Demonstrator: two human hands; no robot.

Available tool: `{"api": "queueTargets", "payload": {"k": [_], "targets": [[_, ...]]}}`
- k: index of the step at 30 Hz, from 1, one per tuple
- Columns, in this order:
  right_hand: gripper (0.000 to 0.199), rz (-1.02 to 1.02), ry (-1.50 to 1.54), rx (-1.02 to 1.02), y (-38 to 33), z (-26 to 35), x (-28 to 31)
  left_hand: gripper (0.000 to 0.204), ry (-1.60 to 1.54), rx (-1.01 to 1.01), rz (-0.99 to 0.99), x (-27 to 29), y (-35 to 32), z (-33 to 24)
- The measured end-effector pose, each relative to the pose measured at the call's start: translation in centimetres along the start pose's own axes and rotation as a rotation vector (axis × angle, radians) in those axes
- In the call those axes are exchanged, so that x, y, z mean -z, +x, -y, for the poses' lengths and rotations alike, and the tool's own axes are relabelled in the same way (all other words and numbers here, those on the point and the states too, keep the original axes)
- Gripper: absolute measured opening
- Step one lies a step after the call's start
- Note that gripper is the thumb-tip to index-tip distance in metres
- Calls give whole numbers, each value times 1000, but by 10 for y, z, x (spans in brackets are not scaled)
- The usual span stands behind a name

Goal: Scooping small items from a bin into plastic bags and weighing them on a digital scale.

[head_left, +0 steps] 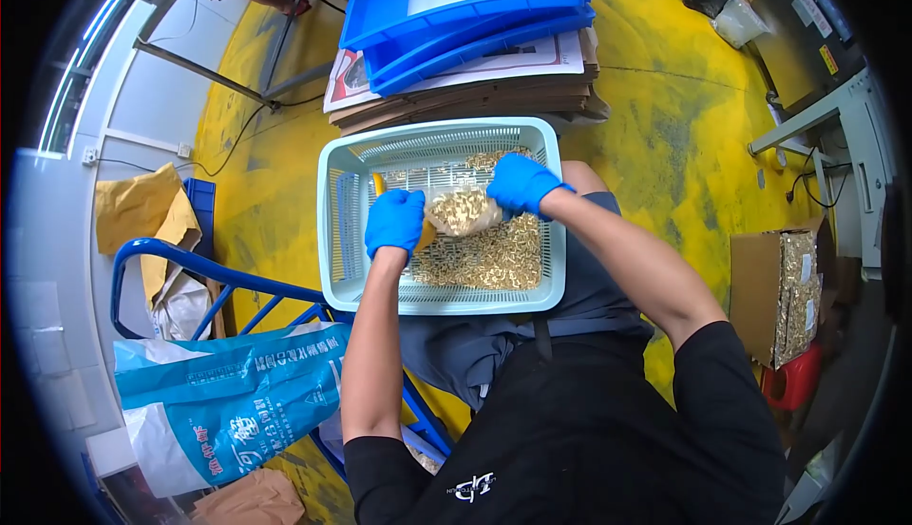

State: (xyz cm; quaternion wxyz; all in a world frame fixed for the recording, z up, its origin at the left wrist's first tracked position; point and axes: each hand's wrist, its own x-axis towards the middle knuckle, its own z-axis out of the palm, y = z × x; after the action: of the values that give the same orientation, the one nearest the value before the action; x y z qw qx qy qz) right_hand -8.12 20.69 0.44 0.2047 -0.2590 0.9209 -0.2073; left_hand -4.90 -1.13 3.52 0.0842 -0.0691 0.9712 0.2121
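Note:
My left hand (395, 221), in a blue glove, is closed around a yellow tool (379, 184). Most of the tool is hidden behind the glove, so its full shape does not show. My right hand (524, 185), also gloved in blue, grips the edge of a clear plastic bag (463, 212) partly filled with small tan pellets. The bag is between both hands, above a pale green slotted basket (332, 278). Loose tan pellets (494, 257) cover the basket's right part. Whether my left fingers also pinch the bag, I cannot tell.
Beyond the basket, blue trays (380, 12) sit on stacked flat cardboard (475, 102). A blue metal frame (228, 273) and a blue-and-white sack (237, 392) are at left. On the right are an open carton (755, 292) with packed bags and a red container (793, 378).

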Motion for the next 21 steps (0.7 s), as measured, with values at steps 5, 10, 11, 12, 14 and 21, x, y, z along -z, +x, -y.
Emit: {"api": "queueTargets", "payload": {"k": [5,10,11,12,14,21], "targets": [[21,-118,142,-248,5,15,27,39,-288,93,-76,-17,-4,12],[25,-139,328,-329,9,0,15,47,-454,163,-175,-34,-24,-3],[26,-132,334,-314,7,-3,16,51,-422,126,-208,-25,-39,-20],[26,-127,339,-282,10,1,19,51,-424,135,-202,-32,-52,-20],[28,-117,368,-320,12,4,17,38,-217,-17,139,-53,-77,-18],[33,-81,344,-340,2,28,18,56,-120,-524,287,-127,-84,-34]]}}
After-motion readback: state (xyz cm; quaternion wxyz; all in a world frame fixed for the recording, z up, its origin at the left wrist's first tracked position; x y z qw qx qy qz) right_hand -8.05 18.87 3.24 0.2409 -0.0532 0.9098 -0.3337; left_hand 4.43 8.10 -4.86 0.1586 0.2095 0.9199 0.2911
